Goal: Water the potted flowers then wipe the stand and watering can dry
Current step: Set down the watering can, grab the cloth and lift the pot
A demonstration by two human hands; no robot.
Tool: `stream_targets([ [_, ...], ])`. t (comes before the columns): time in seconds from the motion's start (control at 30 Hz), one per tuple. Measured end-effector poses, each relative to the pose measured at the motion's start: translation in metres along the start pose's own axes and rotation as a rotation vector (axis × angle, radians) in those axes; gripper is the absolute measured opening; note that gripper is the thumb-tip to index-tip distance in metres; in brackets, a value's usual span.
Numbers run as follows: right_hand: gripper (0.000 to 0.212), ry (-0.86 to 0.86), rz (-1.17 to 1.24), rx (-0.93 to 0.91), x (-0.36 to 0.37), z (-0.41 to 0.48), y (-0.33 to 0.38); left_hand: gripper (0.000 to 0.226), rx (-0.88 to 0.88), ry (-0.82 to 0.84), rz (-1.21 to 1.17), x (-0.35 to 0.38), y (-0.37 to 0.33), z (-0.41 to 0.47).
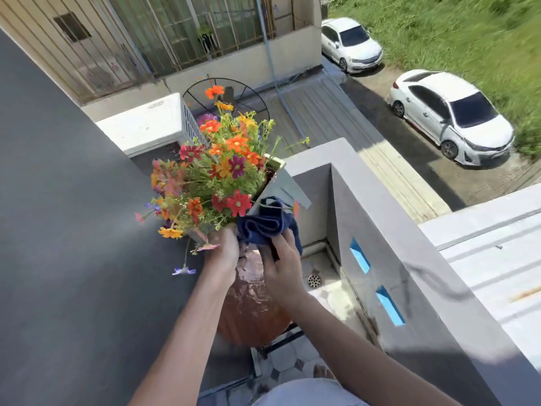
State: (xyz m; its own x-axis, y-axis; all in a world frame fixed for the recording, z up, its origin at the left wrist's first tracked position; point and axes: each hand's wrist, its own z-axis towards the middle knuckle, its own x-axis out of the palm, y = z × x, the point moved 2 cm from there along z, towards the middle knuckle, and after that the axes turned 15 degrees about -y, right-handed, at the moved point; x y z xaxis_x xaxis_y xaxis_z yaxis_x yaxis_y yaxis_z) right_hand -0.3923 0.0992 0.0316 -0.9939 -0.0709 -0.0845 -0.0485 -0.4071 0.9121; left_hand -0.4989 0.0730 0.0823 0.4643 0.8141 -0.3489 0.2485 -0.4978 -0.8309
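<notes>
A bunch of orange, red and purple flowers [216,171] fills a pale square planter [285,183], which leans away to the right above a brown, ribbed stand [251,306] with a wet, shiny top. My left hand [224,250] grips the planter's lower end, just under the blooms. My right hand [281,268] holds a bunched dark blue cloth [266,224] against the planter's underside, right above the stand's top. No watering can is in view.
A dark grey wall [73,200] runs close on the left. The balcony parapet [380,230] with blue slots stands on the right. A floor drain [314,280], tiled floor and my bare foot [322,372] lie below. A black metal frame [281,341] sits under the stand.
</notes>
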Motion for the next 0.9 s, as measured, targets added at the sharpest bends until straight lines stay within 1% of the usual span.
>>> stream_targets([
  [0.07, 0.032, -0.131, -0.005, 0.103, -0.006, 0.021, 0.003, 0.037, 0.027, 0.028, 0.017, -0.002, -0.002, -0.001],
  [0.13, 0.025, -0.241, -0.027, 0.097, -0.017, 0.049, 0.014, 0.040, 0.036, 0.072, 0.050, -0.006, 0.002, -0.001],
  [0.2, 0.017, -0.253, 0.019, 0.095, -0.026, 0.068, 0.024, 0.040, 0.049, 0.094, 0.070, -0.010, 0.005, 0.003],
  [0.23, 0.013, -0.231, 0.049, 0.135, -0.030, 0.076, 0.028, 0.040, 0.074, 0.089, 0.073, -0.014, 0.005, 0.005],
  [0.27, 0.014, -0.197, 0.082, 0.179, -0.032, 0.082, 0.031, 0.039, 0.107, 0.077, 0.080, -0.016, 0.000, 0.004],
  [0.33, 0.021, -0.106, 0.121, 0.283, -0.034, 0.092, 0.024, 0.036, 0.148, 0.043, 0.108, -0.027, 0.000, 0.016],
  [0.37, 0.023, -0.062, 0.149, 0.326, -0.035, 0.096, 0.017, 0.031, 0.136, 0.012, 0.140, -0.036, 0.004, 0.029],
  [0.4, 0.022, -0.019, 0.165, 0.339, -0.036, 0.101, 0.011, 0.024, 0.102, -0.035, 0.191, -0.047, 0.021, 0.062],
  [0.43, 0.020, 0.021, 0.200, 0.376, -0.036, 0.105, 0.010, 0.022, 0.050, -0.038, 0.232, -0.057, 0.048, 0.107],
  [0.47, 0.019, 0.050, 0.259, 0.427, -0.035, 0.110, 0.012, 0.033, 0.022, -0.053, 0.238, -0.064, 0.063, 0.135],
  [0.5, 0.018, 0.073, 0.312, 0.469, -0.035, 0.114, 0.015, 0.044, 0.009, -0.054, 0.242, -0.072, 0.063, 0.140],
  [0.53, 0.017, 0.094, 0.351, 0.497, -0.034, 0.118, 0.014, 0.043, 0.045, -0.033, 0.250, -0.070, 0.048, 0.119],
  [0.57, 0.017, 0.112, 0.351, 0.526, -0.033, 0.122, 0.017, 0.034, 0.110, 0.014, 0.258, -0.068, 0.022, 0.081],
  [0.6, 0.019, 0.127, 0.333, 0.557, -0.032, 0.125, 0.018, 0.026, 0.151, 0.059, 0.232, -0.062, -0.006, 0.037],
  [0.63, 0.025, 0.150, 0.295, 0.578, -0.031, 0.126, 0.020, 0.023, 0.187, 0.068, 0.246, -0.060, -0.017, 0.022],
  [0.67, 0.033, 0.188, 0.273, 0.591, -0.030, 0.127, 0.021, 0.023, 0.186, 0.073, 0.238, -0.058, -0.025, 0.009],
  [0.73, 0.049, 0.247, 0.259, 0.622, -0.031, 0.126, 0.022, 0.025, 0.231, 0.097, 0.237, -0.059, -0.020, 0.014],
  [0.77, 0.053, 0.274, 0.242, 0.625, -0.033, 0.126, 0.022, 0.026, 0.268, 0.103, 0.285, -0.061, -0.016, 0.018],
  [0.8, 0.052, 0.306, 0.229, 0.617, -0.035, 0.126, 0.022, 0.026, 0.282, 0.104, 0.333, -0.063, -0.013, 0.022],
  [0.83, 0.047, 0.330, 0.224, 0.598, -0.036, 0.125, 0.025, 0.027, 0.329, 0.102, 0.376, -0.065, -0.014, 0.021],
  [0.9, 0.028, 0.312, 0.210, 0.585, -0.030, 0.123, 0.027, 0.028, 0.385, 0.103, 0.393, -0.066, -0.016, 0.017],
])
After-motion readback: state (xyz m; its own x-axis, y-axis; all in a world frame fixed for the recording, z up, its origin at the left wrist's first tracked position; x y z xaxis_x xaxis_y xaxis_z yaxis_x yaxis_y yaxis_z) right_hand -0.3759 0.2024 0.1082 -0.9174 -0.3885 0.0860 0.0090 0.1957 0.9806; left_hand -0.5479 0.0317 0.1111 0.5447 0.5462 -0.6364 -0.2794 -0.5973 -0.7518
